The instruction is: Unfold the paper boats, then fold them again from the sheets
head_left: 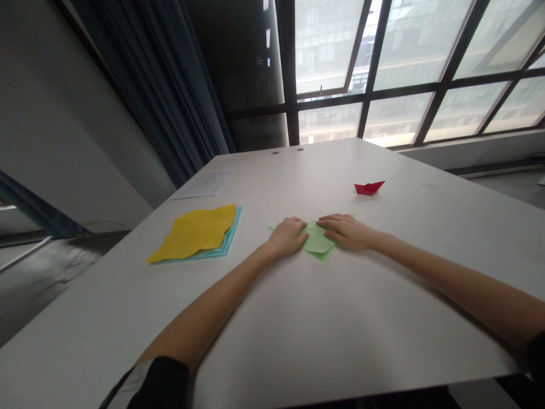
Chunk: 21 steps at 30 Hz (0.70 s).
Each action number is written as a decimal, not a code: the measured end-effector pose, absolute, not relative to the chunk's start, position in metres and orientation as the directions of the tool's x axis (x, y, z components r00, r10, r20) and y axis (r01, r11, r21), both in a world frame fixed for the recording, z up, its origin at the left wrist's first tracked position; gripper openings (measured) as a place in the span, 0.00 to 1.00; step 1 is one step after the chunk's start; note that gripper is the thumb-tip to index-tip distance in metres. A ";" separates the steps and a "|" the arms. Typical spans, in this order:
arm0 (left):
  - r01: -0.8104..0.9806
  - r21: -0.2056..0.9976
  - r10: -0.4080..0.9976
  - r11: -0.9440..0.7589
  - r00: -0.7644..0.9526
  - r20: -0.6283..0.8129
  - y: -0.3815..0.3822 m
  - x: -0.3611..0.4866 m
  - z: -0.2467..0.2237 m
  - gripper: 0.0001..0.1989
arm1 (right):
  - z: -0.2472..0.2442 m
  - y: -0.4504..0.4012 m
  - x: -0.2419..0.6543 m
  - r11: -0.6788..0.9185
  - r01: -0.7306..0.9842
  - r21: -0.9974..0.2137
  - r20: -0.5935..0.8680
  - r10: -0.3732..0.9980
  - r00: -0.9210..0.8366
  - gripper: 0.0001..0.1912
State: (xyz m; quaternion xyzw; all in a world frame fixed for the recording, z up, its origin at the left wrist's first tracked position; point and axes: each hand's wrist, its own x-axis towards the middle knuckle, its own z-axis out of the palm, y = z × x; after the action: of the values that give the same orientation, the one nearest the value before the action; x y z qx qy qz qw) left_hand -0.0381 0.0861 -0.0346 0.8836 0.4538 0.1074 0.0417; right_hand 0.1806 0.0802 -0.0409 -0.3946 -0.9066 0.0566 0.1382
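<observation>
A light green sheet of folded paper [317, 238] lies on the white table between my two hands. My left hand [288, 236] rests palm down on its left part, fingers stretched out and pointing away from me. On the right part lies my right hand [347, 231], flat too, with its fingers reaching left over the paper. Small green corners stick out beyond both hands. A pointed flap shows at the near side of the paper. The parts under my palms are hidden.
A red folded paper boat [369, 188] stands farther back on the right. Left of my hands, yellow paper [198, 230] lies on light blue sheets [232, 233]. A white printed sheet [204, 184] is near the table's [298, 329] left edge. Windows and a dark blue curtain are behind.
</observation>
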 end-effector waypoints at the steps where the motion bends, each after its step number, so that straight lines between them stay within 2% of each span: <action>1: 0.797 0.157 0.812 -0.583 0.565 0.144 0.082 -0.034 -0.038 0.21 | -0.044 0.079 0.178 0.685 0.695 -0.218 0.183 0.728 -0.661 0.24; 6: 0.830 0.143 0.840 -0.540 0.542 0.027 0.071 -0.027 -0.045 0.27 | -0.054 0.077 0.178 0.667 0.707 -0.235 0.078 0.738 -0.670 0.31; 9: 0.848 0.155 0.849 -0.507 0.522 -0.079 0.067 -0.028 -0.044 0.34 | -0.056 0.076 0.180 0.656 0.715 -0.240 0.052 0.745 -0.665 0.36; 13: 0.871 0.154 0.861 -0.466 0.487 -0.148 0.064 -0.029 -0.041 0.44 | -0.057 0.077 0.183 0.613 0.761 -0.214 0.021 0.782 -0.623 0.42; 21: 0.978 0.057 0.940 -0.199 0.207 -0.272 0.068 -0.038 -0.033 0.56 | -0.055 0.081 0.194 0.550 0.810 -0.204 -0.080 0.815 -0.574 0.50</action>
State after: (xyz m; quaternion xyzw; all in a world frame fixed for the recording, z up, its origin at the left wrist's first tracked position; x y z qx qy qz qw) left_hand -0.0376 0.0678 -0.0328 0.7691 0.6236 -0.0886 0.1089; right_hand 0.1935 0.0809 -0.0555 -0.4615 -0.8803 0.1096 0.0119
